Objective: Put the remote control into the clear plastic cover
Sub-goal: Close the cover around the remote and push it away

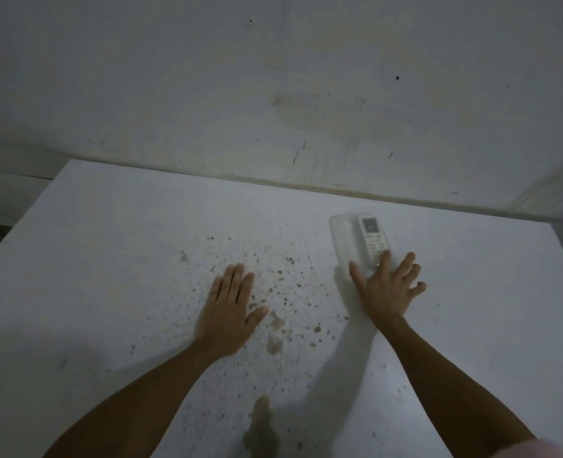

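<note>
A white remote control (373, 238) with a small grey screen lies on the white table (115, 246), right of the middle and towards the far edge. A clear plastic cover (343, 241) lies against its left side, and I cannot tell whether they overlap. My right hand (387, 289) reaches over their near ends with fingers spread, fingertips touching the remote's lower end, nothing gripped. My left hand (230, 309) rests flat on the table, palm down, well left of both objects and apart from them.
The table top is speckled with brown stains (275, 338) around the middle and a larger patch near the front. A scuffed white wall (273, 94) stands right behind the far edge. The table's left edge drops off to a darker floor.
</note>
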